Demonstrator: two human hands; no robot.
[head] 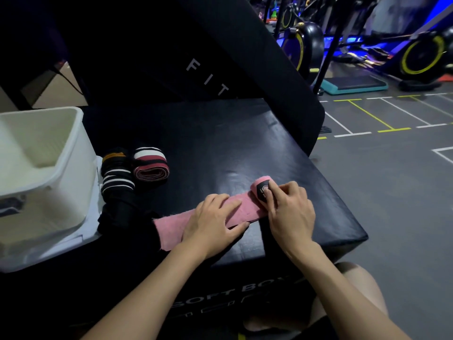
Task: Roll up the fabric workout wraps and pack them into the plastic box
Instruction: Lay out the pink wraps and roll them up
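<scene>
Pink wrap [203, 223] lying flat across the black soft box [245, 148], its far end rolled. Right hand [289, 212], fingers curled, grips the rolled end; left hand [213, 222], fingers straight, presses the flat strip. Two rolled striped wraps [137, 165] lie beside the white plastic box [49, 168] at left.

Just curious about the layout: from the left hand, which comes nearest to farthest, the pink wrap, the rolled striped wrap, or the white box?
1. Pink wrap: directly under the left hand.
2. Rolled striped wrap: farther back, to its left.
3. White box: far left.
</scene>
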